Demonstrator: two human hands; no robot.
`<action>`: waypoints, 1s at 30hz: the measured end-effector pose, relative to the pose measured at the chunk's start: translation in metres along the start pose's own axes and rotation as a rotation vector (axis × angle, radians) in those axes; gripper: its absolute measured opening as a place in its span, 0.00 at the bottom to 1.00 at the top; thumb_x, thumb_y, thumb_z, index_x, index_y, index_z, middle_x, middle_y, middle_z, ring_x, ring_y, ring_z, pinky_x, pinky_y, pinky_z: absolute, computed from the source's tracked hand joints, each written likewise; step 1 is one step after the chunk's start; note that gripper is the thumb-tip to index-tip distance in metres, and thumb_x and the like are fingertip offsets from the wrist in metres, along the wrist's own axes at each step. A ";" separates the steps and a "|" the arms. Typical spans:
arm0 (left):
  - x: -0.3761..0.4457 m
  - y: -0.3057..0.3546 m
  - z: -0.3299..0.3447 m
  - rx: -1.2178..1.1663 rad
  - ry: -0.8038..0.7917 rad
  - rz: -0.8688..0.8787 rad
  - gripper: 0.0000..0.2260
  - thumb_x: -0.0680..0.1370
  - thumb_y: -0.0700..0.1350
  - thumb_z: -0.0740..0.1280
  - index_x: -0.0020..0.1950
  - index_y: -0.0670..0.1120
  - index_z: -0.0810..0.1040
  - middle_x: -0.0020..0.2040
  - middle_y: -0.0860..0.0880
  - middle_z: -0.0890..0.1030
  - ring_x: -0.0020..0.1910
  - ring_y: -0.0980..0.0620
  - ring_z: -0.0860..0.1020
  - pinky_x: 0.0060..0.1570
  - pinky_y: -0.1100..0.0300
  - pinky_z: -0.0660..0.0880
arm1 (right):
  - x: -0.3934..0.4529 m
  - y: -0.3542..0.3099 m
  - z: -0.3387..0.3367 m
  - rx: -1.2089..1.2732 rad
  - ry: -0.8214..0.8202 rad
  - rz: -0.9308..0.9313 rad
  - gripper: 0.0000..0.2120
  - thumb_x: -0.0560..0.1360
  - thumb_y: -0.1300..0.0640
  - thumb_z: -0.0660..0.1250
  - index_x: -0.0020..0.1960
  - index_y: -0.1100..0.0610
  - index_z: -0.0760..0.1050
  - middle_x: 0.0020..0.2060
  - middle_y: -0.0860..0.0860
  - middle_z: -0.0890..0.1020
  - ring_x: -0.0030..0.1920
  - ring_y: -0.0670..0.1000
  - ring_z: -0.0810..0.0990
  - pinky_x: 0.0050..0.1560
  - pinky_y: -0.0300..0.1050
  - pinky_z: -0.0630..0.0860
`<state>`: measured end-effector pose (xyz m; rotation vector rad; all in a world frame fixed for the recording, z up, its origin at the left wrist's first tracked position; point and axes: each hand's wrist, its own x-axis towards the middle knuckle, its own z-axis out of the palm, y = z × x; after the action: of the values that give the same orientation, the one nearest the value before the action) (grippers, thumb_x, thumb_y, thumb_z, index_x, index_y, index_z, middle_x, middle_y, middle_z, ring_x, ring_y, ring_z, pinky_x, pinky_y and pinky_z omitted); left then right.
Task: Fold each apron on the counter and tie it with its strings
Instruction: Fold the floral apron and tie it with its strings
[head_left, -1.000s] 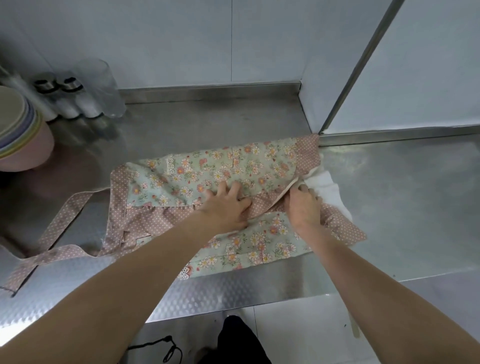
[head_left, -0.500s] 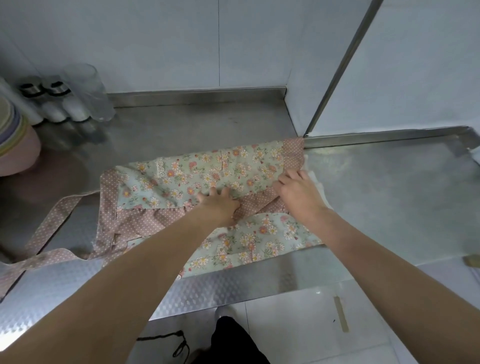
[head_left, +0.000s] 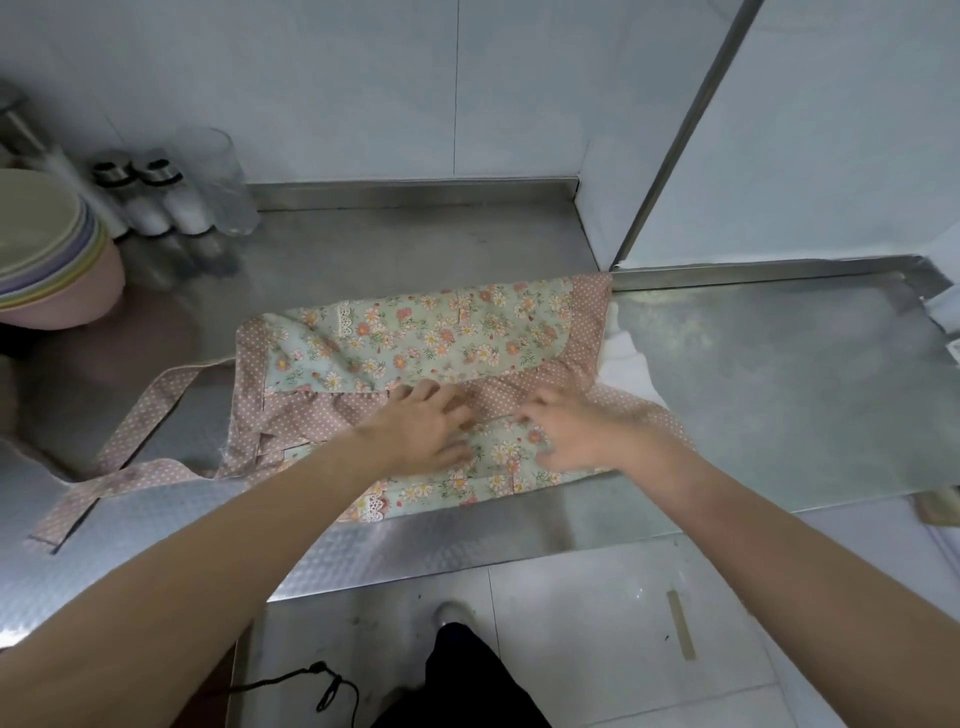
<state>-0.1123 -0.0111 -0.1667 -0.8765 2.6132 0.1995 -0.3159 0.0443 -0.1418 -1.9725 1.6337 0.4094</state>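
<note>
A floral apron (head_left: 431, 338) with pink dotted trim lies folded lengthwise on the steel counter (head_left: 753, 374). Both its long edges are turned in toward the middle. My left hand (head_left: 421, 428) rests flat on the pink dotted band at the centre, fingers spread. My right hand (head_left: 569, 428) lies just beside it on the same fold, fingers apart and pressing the cloth; it looks blurred. The apron's pink dotted strings (head_left: 130, 452) trail off to the left across the counter. A white cloth (head_left: 631, 369) peeks out under the apron's right end.
A stack of pastel bowls (head_left: 47, 254) sits at the far left. Two shakers (head_left: 150, 195) and a clear glass (head_left: 223, 182) stand against the back wall. A wall corner with a metal strip (head_left: 675, 140) juts in behind the apron. The counter's front edge (head_left: 467, 551) runs below my hands.
My right hand has slid left from the apron's right end to the centre fold, beside my left hand. The right end now lies flat. My left hand stayed near the middle.
</note>
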 end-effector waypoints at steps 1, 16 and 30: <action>-0.010 0.000 0.007 -0.019 -0.035 -0.004 0.30 0.76 0.66 0.47 0.75 0.53 0.53 0.76 0.47 0.53 0.74 0.42 0.51 0.71 0.40 0.54 | -0.001 -0.010 0.006 0.010 -0.110 0.017 0.35 0.72 0.54 0.68 0.74 0.53 0.56 0.71 0.52 0.57 0.71 0.56 0.59 0.70 0.52 0.63; -0.086 -0.044 0.035 -0.154 -0.266 -0.256 0.30 0.79 0.44 0.60 0.77 0.54 0.49 0.77 0.47 0.56 0.72 0.44 0.63 0.69 0.50 0.64 | 0.006 -0.038 0.026 -0.226 -0.006 0.123 0.24 0.77 0.66 0.49 0.69 0.51 0.65 0.61 0.58 0.74 0.53 0.59 0.76 0.46 0.48 0.72; -0.116 -0.123 -0.009 -1.698 -0.305 -0.495 0.27 0.62 0.49 0.77 0.58 0.45 0.76 0.54 0.49 0.82 0.52 0.53 0.79 0.56 0.60 0.71 | 0.034 -0.024 -0.080 0.493 -0.133 0.304 0.15 0.68 0.75 0.52 0.30 0.58 0.59 0.33 0.52 0.62 0.34 0.49 0.60 0.33 0.40 0.56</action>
<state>0.0450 -0.0471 -0.1140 -1.6207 1.3437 2.2624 -0.2934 -0.0263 -0.0911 -1.3168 1.7496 0.2133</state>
